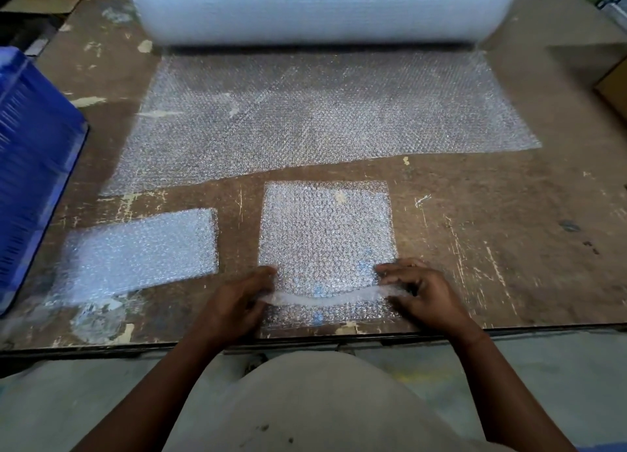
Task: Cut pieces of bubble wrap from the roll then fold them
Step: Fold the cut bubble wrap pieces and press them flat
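Note:
A big white bubble wrap roll [322,7] lies across the far side of the table, with an unrolled sheet [322,112] spread toward me. A square cut piece of bubble wrap [325,227] lies flat near the front edge. My left hand [237,302] pinches its near left corner and my right hand [417,292] pinches its near right corner. Between them the near edge is lifted and curled over the piece. A folded stack of bubble wrap [142,251] sits to the left.
The worn brown table [492,231] has its front edge just below my hands. A blue plastic crate [30,166] stands at the left edge. A cardboard box corner [614,85] shows at the far right.

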The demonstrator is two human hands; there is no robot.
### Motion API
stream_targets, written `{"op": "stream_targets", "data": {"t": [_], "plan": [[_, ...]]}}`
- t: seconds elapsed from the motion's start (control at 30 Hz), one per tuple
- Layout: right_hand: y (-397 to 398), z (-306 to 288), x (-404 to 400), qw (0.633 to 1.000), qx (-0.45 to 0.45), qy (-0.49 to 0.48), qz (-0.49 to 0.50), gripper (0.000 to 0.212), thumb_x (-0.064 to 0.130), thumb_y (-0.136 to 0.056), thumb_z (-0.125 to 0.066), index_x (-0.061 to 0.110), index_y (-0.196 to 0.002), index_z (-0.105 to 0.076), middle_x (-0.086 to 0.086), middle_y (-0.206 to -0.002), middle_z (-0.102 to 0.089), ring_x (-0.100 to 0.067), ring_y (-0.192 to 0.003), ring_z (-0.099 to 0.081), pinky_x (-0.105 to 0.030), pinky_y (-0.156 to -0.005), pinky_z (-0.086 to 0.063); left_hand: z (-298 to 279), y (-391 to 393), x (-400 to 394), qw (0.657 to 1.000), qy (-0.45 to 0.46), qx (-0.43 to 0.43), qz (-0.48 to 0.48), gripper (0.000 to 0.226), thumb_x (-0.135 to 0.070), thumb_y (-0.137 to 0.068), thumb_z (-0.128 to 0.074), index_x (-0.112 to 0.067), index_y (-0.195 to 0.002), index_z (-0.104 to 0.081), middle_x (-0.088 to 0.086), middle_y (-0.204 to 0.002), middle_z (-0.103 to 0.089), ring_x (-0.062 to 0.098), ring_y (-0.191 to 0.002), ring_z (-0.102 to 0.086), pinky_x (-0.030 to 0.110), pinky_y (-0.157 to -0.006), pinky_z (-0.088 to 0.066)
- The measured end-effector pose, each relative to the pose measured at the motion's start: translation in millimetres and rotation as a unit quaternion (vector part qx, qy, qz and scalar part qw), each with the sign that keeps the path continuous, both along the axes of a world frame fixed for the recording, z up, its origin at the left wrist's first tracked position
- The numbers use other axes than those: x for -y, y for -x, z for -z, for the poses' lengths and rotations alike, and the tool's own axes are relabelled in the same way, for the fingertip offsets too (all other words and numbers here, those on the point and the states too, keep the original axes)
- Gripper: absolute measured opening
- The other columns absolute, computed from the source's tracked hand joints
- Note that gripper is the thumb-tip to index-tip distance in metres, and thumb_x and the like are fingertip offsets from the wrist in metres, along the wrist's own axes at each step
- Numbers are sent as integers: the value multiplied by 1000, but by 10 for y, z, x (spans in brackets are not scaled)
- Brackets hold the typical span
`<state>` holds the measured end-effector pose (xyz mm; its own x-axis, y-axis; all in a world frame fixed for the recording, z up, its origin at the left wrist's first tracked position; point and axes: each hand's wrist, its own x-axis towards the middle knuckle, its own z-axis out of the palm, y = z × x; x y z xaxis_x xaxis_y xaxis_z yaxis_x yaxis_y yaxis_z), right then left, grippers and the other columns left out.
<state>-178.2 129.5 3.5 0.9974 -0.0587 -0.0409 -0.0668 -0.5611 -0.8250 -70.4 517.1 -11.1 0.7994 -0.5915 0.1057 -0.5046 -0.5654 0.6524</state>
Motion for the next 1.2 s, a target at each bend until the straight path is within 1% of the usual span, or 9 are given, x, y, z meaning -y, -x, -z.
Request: {"op": "stream_targets", "data": {"t": [0.13, 0.27, 0.47, 0.6, 0.73, 0.87, 1.03, 1.13, 1.2], "plan": [[-49, -5, -82, 990, -2, -111, 87, 24, -3, -86, -84, 14, -102, -84, 4, -101, -82, -11, -93, -76, -25, -82, -58, -122, -49, 99, 994, 49, -30, -88, 18, -27, -92, -73, -22, -108, -81, -20, -102, -79, -12, -98, -70, 17, -84, -56], [-189, -62, -153, 977, 25, -140, 157, 27, -1, -87, -83, 17, -106, -83, 6, -104, -82, -12, -92, -76, -25, -80, -58, -263, -82, 315, 973, 132, -45, -184, 6, -16, -91, -84, -18, -92, -79, -32, -85, -73, -15, -79, -68, 4, -69, -46], [-364, -201, -193, 973, 37, -113, 197, 14, 16, -89, -87, 27, -98, -83, 14, -94, -81, -8, -88, -78, -31, -82, -62, -295, -238, 392, 957, 159, -23, -242, 11, -22, -91, -86, -27, -91, -76, -6, -100, -69, 0, -91, -64, 8, -71, -44], [-363, -168, -244, 970, 41, 10, 241, 25, 29, -87, -88, 32, -101, -68, 16, -80, -75, 0, -71, -69, -29, -65, -54, -278, -172, 395, 959, 147, -26, -239, 27, -16, -93, -84, -37, -88, -68, -4, -102, -68, -9, -94, -61, 2, -76, -39], [-322, -77, -320, 968, 70, 94, 221, 35, 31, -94, -81, 37, -101, -47, 16, -88, -75, -4, -76, -72, -35, -68, -58, -197, -110, 370, 952, 137, -63, -265, 26, -20, -95, -82, -30, -109, -63, -15, -94, -72, -1, -87, -68, 19, -72, -52], [-250, 57, -296, 957, 173, 174, 157, 14, 17, -99, -67, 30, -95, -66, 9, -94, -74, -18, -85, -65, -45, -73, -55, -176, -51, 410, 942, 152, -60, -292, 52, -16, -91, -86, -33, -113, -42, -10, -90, -75, 2, -80, -73, 28, -67, -56], [-188, 222, -236, 950, 211, 211, 97, 34, -4, -72, -68, 20, -90, -83, 6, -95, -73, -27, -100, -59, -40, -80, -50, -37, 4, 364, 944, 164, -14, -286, 50, -5, -93, -81, -32, -93, -39, -23, -81, -60, 6, -78, -70, 29, -62, -50], [-172, 235, -263, 957, 178, 216, 78, 32, 3, -81, -67, 18, -104, -82, 6, -104, -73, -27, -106, -56, -45, -86, -51, 51, -8, 302, 959, 157, 21, -237, 39, 13, -92, -66, -23, -80, -58, -21, -94, -69, 6, -91, -68, 31, -78, -56], [-161, 214, -289, 961, 146, 223, 76, 28, 15, -90, -68, 20, -115, -80, 4, -112, -74, -27, -114, -55, -46, -96, -48, 31, -12, 304, 963, 159, 32, -214, 33, 14, -81, -57, -18, -77, -63, -6, -95, -71, -9, -102, -63, 20, -89, -53]]}}
